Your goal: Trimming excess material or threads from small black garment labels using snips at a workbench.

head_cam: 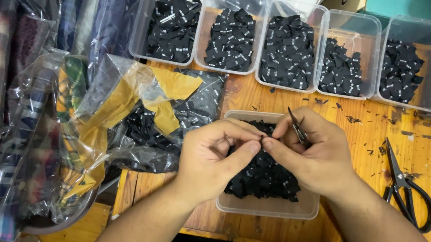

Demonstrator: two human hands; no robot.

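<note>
My left hand [211, 156] and my right hand [315, 154] meet above a clear plastic tub [265, 208] filled with small black fabric labels [265, 178]. The fingertips of both hands pinch together on one small black label [265, 136] between them. My right hand also grips small metal thread snips [297, 126], whose blades point up and away from me. Both hands hover over the tub's middle, hiding part of its contents.
Several clear tubs [233, 30] of black labels line the back of the wooden table [358, 132]. Black scissors [407, 190] lie at the right. A crumpled plastic bag [149, 116] with labels and bagged folded fabrics [15, 120] fill the left.
</note>
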